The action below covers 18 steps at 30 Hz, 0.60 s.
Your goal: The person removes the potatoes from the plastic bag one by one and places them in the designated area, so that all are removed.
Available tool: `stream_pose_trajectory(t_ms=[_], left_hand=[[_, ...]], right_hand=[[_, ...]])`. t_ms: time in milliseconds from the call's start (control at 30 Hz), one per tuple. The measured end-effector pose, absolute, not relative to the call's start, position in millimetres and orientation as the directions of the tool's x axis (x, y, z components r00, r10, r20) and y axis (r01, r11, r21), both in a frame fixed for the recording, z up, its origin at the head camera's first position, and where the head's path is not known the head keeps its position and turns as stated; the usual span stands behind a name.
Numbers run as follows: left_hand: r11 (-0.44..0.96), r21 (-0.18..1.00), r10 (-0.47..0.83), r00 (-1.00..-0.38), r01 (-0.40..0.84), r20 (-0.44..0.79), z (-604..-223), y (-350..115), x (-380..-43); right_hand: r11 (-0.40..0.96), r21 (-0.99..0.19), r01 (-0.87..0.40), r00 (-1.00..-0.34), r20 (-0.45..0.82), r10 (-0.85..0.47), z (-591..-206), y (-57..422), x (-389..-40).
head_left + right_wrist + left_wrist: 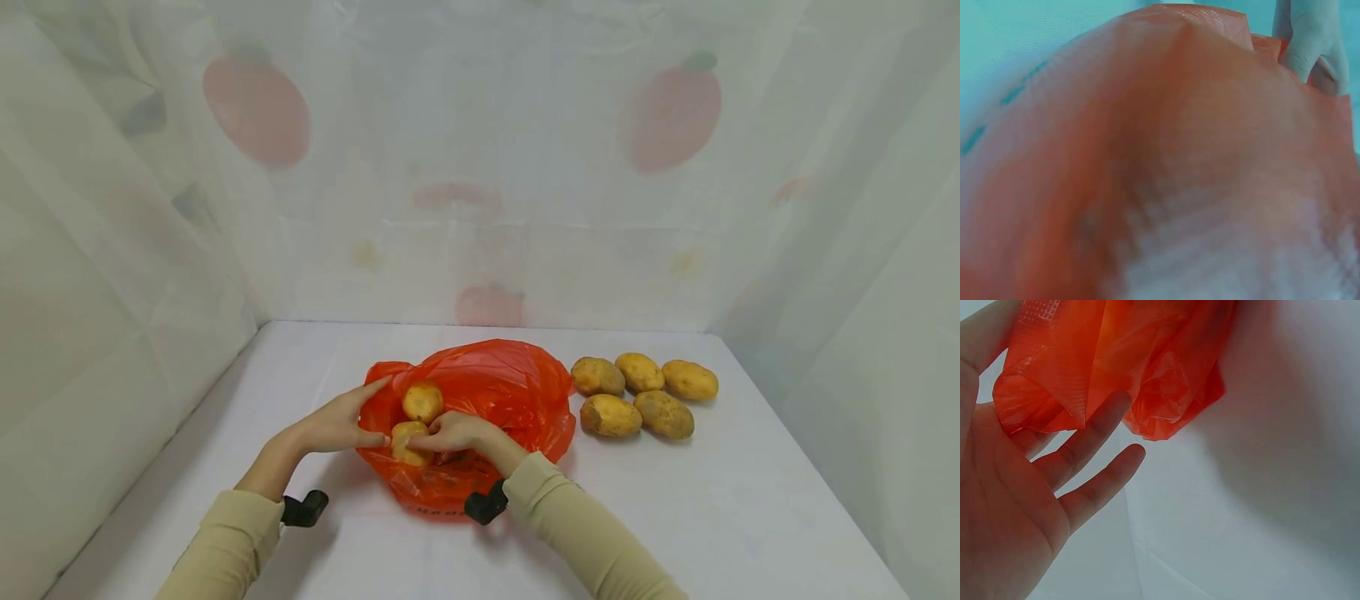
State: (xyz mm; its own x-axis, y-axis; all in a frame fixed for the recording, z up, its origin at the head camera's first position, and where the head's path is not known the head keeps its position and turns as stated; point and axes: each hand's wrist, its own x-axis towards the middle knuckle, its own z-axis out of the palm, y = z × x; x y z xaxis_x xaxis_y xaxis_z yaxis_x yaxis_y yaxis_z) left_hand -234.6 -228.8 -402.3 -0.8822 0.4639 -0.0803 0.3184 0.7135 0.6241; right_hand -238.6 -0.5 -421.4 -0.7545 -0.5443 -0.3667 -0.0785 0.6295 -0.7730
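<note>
A red plastic bag [517,392] lies with its mouth spread on the white table. My left hand [337,423] touches its left rim, thumb and fingers spread apart; in the left wrist view, straight fingers [1100,487] lie beside the red film. Inside the bag, my right hand [459,433] grips a yellow potato [405,454] near the left rim, with the thumb across it. Another potato [422,402] sits just behind that one. Red film fills most of the right wrist view and hides the right fingers; the left hand [1316,44] shows at its upper right.
Several loose potatoes [611,415] lie in two rows on the table, close to the bag's right side. White curtain walls [487,250] enclose the table at the back and both sides. Black wrist mounts [486,502] hang below both forearms.
</note>
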Motion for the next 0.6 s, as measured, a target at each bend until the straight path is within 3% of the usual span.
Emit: stream_pose_trajectory(t_ms=[600], left_hand=[[0.720,0.618,0.462,-0.883,0.317,-0.084,-400.9,-230.0,-234.1]], right_hand=[[0.586,-0.810,0.007,-0.766,-0.381,-0.518,-418.5,3.0,-234.9]])
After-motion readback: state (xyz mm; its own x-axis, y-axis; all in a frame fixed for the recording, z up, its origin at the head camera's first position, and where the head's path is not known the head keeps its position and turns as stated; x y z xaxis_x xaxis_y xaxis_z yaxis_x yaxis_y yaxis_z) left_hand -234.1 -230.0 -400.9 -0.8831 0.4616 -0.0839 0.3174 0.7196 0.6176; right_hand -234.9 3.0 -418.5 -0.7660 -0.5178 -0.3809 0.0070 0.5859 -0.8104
